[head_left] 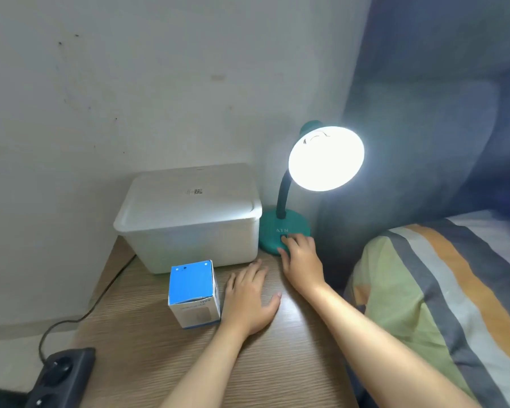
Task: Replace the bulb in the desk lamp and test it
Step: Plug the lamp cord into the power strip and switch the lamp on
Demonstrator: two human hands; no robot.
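A teal desk lamp (277,228) stands at the back right of the wooden table (147,348). Its shade (326,159) faces me and glows bright white, so the bulb inside is lit and lost in the glare. My right hand (302,260) rests on the front of the lamp's round base, fingertips on the switch area below the white lettering. My left hand (249,295) lies flat on the table, palm down, fingers spread, holding nothing. A blue and white bulb box (193,293) stands just left of my left hand.
A white lidded plastic container (189,216) sits against the wall left of the lamp. A black power strip (59,375) with its cable lies at the table's front left corner. A striped pillow (442,290) and dark headboard border the table's right side.
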